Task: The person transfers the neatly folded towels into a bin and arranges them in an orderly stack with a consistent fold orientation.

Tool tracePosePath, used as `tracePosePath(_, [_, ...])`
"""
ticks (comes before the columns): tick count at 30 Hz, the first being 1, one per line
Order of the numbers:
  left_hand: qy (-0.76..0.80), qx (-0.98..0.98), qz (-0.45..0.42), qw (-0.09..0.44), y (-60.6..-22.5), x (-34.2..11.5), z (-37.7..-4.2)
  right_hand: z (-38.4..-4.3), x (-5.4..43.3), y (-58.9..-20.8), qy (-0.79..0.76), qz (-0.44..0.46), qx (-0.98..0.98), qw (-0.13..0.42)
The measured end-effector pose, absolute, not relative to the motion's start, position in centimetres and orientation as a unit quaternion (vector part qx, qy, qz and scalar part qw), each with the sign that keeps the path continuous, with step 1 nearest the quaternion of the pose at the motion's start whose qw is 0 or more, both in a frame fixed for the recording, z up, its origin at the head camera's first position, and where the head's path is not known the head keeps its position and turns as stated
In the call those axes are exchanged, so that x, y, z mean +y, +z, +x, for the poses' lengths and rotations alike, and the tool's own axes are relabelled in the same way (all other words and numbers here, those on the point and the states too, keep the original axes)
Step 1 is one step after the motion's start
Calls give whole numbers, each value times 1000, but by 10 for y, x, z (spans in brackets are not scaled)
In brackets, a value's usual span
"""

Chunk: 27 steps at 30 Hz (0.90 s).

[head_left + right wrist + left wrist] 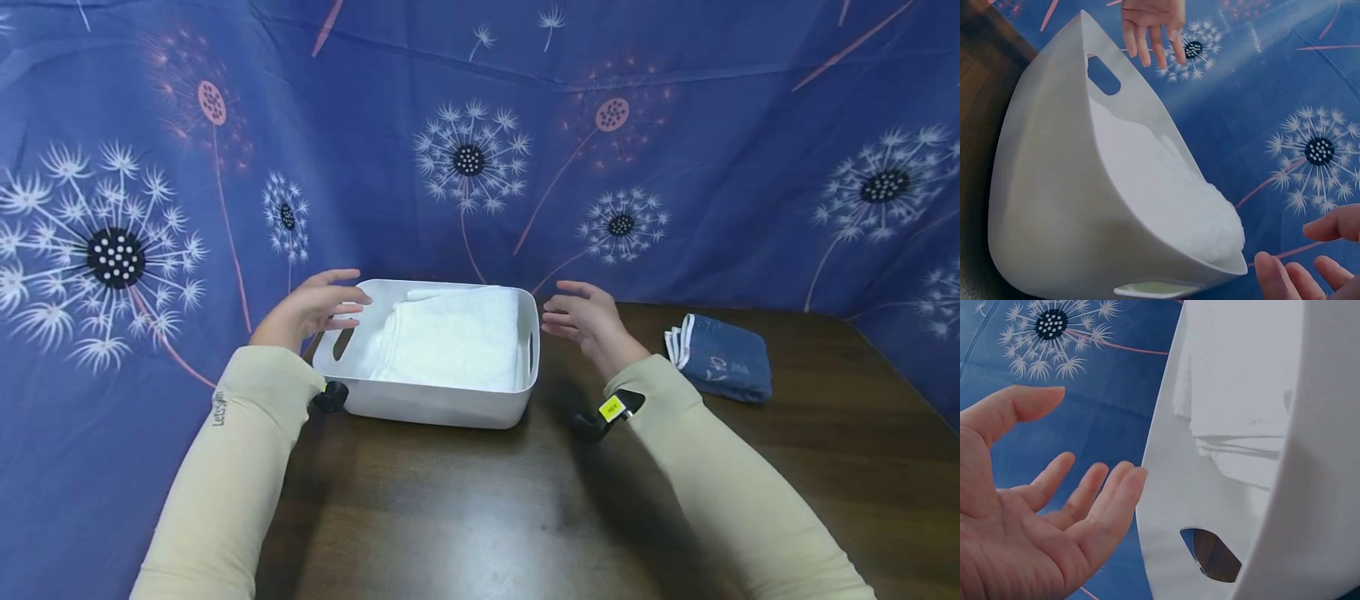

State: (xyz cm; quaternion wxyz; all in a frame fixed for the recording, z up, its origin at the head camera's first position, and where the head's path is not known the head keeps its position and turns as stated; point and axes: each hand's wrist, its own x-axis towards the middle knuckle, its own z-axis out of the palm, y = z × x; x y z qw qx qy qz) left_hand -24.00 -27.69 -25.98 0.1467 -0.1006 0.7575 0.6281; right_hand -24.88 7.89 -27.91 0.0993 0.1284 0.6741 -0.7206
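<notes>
A white plastic basket [435,406] with a handle slot at each end stands on the table. Inside it lies a folded white towel [457,337], its layered edge visible in the left wrist view. Over the basket's left end hovers my left hand [318,307], fingers loosely bent and nothing held; the left wrist view shows its palm [1041,531] beside the rim. My right hand [588,321] is just off the right end, apart from the rim, its fingers relaxed and holding nothing. Fingertips of that hand [1316,269] show at the corner of the right wrist view.
To the right of my right hand, a folded dark blue cloth [727,358] with white edges lies on the brown wooden table [465,500]. A blue curtain [360,150] with dandelion prints hangs right behind the basket and along the left side.
</notes>
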Motion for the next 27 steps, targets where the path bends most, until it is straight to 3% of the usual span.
tracePosePath(27, [690, 714, -43, 112, -268, -243, -248, -237, 113, -274, -740, 137, 649, 111])
